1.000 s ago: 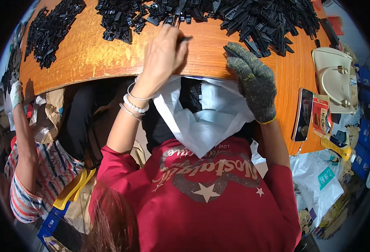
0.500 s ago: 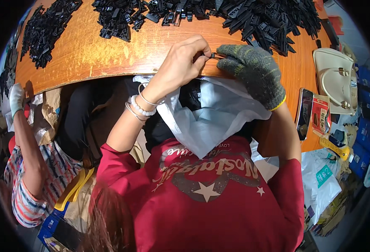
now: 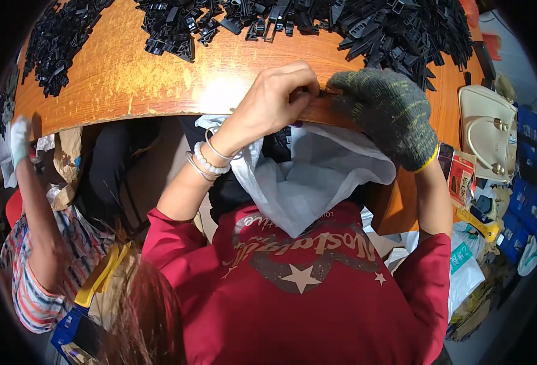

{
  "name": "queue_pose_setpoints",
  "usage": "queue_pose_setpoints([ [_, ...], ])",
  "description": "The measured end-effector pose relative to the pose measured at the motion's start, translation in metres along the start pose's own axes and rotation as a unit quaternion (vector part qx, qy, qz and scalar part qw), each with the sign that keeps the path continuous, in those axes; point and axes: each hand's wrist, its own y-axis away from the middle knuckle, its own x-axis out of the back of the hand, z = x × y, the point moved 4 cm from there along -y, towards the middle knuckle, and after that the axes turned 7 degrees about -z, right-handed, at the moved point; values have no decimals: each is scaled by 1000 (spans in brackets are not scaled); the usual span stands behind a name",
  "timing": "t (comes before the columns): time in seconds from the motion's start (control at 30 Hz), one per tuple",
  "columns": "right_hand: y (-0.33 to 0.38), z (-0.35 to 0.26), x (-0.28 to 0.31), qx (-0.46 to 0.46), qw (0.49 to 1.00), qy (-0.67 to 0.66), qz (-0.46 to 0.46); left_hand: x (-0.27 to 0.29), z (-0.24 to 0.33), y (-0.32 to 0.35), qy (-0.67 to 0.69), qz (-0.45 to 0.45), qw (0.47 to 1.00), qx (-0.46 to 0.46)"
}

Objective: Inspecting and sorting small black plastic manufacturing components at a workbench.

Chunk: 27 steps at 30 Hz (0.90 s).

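Hands meeting at near table edge: bare left hand and gloved right hand pinching small black part together, above open white bag. Could drop past bag if grip slips.

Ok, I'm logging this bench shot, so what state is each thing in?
left hand: bare, fingers pinched on a small black part at the table edge
right hand: gloved, meeting the left hand
white bag: open, hanging below the edge
black parts: piled loose
cream handbag: closed, lying flat
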Motion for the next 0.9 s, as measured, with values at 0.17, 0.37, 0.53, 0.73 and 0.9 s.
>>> queue_pose_setpoints([
  [0.17, -4, 0, -2, -20, 999, -13, -48, -1, -4, 3, 6, 12, 1000, -28],
  [0.37, -10, -7, -3, -3, 994, 10, -106, -3, -5, 3, 40, 24, 999, -18],
  [0.53, -2, 4, -22, 64, 997, 5, -32, -5, -4, 3, 57, 23, 998, -4],
  [0.73, -11, -19, -16, 117, 986, 116, -18, -3, -3, 8, 42, 26, 999, 23],
  [0.9, -21, -16, -22, 75, 990, 105, -53, -3, -3, 5, 43, 35, 998, 9],
])
